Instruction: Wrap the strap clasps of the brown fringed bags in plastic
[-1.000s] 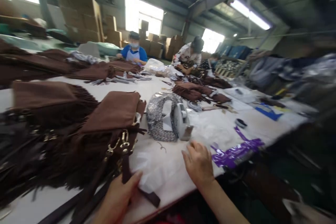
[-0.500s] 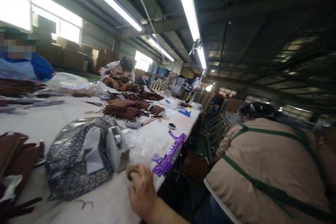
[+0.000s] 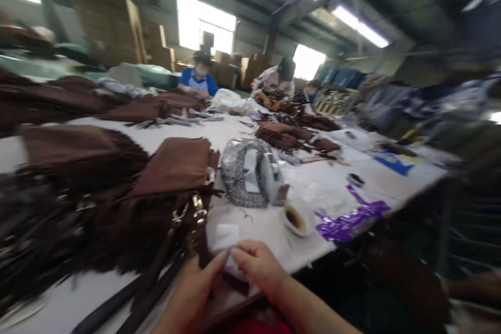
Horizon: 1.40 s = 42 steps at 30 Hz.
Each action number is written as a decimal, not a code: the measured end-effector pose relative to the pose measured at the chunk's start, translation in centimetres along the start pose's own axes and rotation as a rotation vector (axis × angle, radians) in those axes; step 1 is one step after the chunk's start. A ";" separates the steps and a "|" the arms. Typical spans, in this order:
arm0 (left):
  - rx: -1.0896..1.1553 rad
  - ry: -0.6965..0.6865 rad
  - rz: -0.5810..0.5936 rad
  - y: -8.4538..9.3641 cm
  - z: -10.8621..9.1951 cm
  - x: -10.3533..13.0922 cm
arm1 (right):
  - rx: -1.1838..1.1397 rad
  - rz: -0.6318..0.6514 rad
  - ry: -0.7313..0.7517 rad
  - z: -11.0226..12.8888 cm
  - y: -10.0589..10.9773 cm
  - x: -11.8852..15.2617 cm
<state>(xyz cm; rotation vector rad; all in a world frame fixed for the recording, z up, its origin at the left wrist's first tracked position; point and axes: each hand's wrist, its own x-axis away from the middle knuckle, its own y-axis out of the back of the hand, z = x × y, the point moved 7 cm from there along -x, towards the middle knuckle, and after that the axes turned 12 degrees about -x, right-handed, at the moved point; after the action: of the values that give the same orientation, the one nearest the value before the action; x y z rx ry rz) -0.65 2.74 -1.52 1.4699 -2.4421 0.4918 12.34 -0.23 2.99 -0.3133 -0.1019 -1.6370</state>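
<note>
Both thumbs nearly meet at the table's near edge. My left hand [image 3: 193,289] is closed beside a dark brown bag strap [image 3: 201,240] with gold-coloured clasps; its thumb presses a thin whitish sheet [image 3: 227,235]. From the other side my right hand [image 3: 262,266] pinches the same sheet. A dark strip end [image 3: 237,284] shows beneath the hands, and blur hides the exact grip. Just left lies a brown bag [image 3: 172,164] with fringe. Beyond the hands, a roll of tape [image 3: 295,220] rests on the table, near a grey tape dispenser [image 3: 274,180].
A plastic-wrapped speckled bundle [image 3: 238,175] sits against the dispenser. Purple packaging [image 3: 350,222] lies near the right table edge. Brown fringed bags [image 3: 78,151] cover the left side. Across the table, people [image 3: 198,81] work beside more bags [image 3: 285,135].
My view has swung left. My right hand has let go of the tape roll and come back toward me to join my left hand, now visible, at the whitish sheet.
</note>
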 end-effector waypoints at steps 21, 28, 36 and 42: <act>0.025 -0.092 0.057 1.2 -2.1 3.4 | 0.204 -0.041 0.168 2.1 0.8 -1.5; -0.185 -0.194 0.078 2.4 -6.2 4.4 | 0.336 0.085 0.205 1.2 0.4 1.2; -0.131 -0.281 -0.065 0.7 -8.4 3.2 | 0.363 0.148 0.215 1.6 -0.3 2.2; -0.196 -0.264 -0.062 0.5 -7.0 3.1 | 0.281 0.113 0.170 1.2 0.3 2.1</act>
<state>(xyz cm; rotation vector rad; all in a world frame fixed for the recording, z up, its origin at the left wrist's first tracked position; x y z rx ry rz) -2.28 3.35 5.98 1.6069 -2.5425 0.0441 12.66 -1.97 4.69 0.0351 -0.1796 -1.5082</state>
